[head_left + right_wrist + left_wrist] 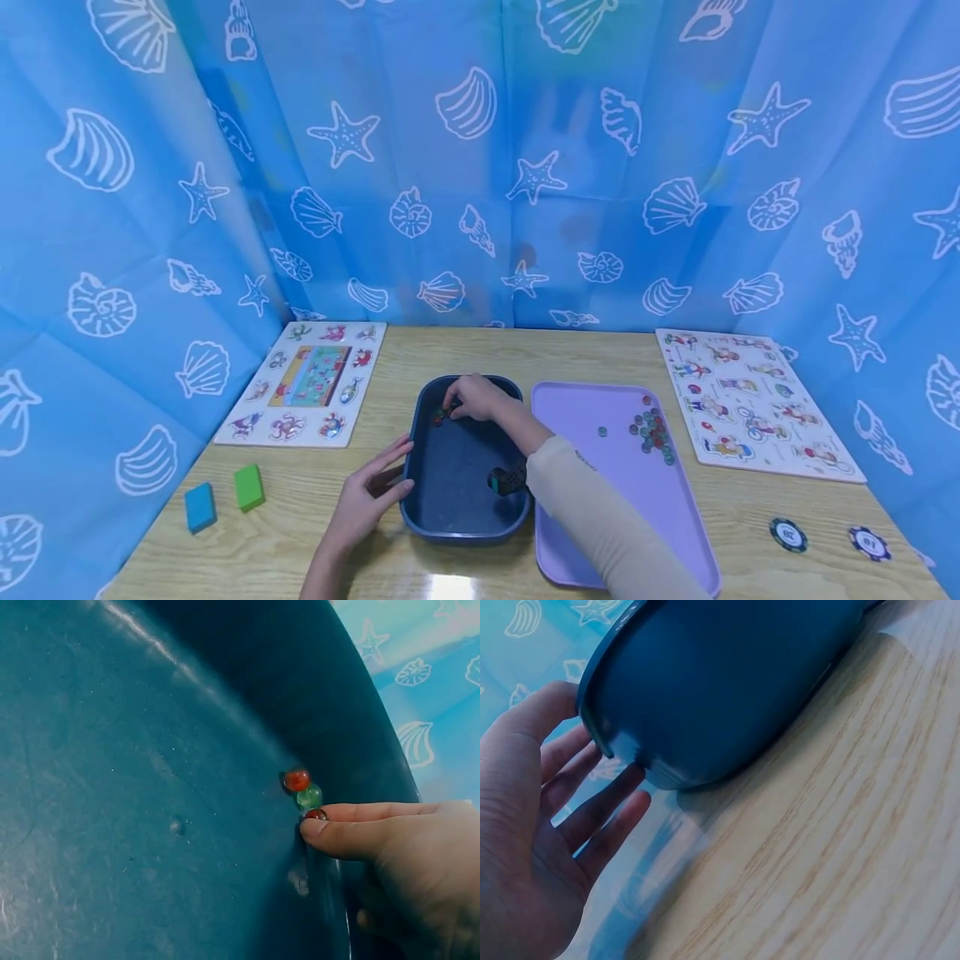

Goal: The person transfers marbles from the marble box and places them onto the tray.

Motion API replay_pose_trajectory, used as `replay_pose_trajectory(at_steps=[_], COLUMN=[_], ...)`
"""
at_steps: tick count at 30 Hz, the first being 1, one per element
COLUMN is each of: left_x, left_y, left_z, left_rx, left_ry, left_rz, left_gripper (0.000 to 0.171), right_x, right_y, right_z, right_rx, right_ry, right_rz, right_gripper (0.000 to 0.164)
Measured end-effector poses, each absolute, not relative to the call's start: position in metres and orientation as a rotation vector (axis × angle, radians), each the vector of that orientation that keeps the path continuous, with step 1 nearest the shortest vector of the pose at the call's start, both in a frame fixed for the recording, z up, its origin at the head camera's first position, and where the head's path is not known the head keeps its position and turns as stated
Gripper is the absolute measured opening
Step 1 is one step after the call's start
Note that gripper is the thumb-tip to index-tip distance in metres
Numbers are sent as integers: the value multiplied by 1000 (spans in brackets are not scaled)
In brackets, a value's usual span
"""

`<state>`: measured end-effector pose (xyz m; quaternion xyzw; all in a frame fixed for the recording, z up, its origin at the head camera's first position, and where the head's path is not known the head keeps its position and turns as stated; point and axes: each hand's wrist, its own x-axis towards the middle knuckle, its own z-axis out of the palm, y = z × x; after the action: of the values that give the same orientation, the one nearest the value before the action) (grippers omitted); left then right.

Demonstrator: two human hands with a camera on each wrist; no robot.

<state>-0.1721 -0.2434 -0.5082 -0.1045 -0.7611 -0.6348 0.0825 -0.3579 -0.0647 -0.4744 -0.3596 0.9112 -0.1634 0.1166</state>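
Inside the dark blue tub (459, 475), my right hand (476, 398) reaches to the far left corner. In the right wrist view its thumb and index finger pinch a dark red glass bead (316, 814). Touching that bead is a green glass bead (308, 797), with an orange-red glass bead (297, 780) beyond it, along the foot of the wall. My left hand (367, 492) holds the tub's left side by the rim. In the left wrist view the thumb is at the rim and the fingers reach under the lip.
Right of the tub lies a purple tray (577, 500) with several red and green glass beads (654, 432). Picture puzzle boards stand at back left (300, 383) and back right (757, 408). A blue block (200, 507), a green block (249, 487) and poker chips (788, 534) are at the sides.
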Motion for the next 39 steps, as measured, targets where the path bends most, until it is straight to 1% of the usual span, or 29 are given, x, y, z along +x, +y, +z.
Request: replay_pose_trajectory(at_steps=[4, 9, 13, 18, 22, 29, 33, 39], left_x=[-173, -172, -170, -170, -171, -170, -168, -171], left_y=[-242, -241, -240, -240, -241, -241, -240, -240], left_z=[-509, -507, -505, -504, -506, -504, -499, -506], left_rx=[-303, -279, -266, -252, -258, -248, -261, -272], left_ry=[-2272, -2303, -2288, -2290, -2291, -2307, -2300, -2296], left_rz=[-1914, -1891, -1879, -1862, -1861, -1866, -1905, -1878], left_gripper=[45, 45, 44, 44, 44, 43, 43, 43], right_x=[-355, -347, -338, -331, -329, -325, -322, -319], right_y=[-58, -40, -16, 25, 64, 121, 139, 149], right_z=[-469, -448, -425, -409, -420, -468, -486, -495], right_rx=[-1058, -1160, -1205, -1119, -1007, -873, -831, -772], right_ry=[2680, 2715, 2720, 2762, 2819, 2859, 2864, 2862], right_rz=[-474, -584, -744, -856, -886, -875, -885, -870], right_gripper=[11, 11, 14, 19, 16, 11, 10, 11])
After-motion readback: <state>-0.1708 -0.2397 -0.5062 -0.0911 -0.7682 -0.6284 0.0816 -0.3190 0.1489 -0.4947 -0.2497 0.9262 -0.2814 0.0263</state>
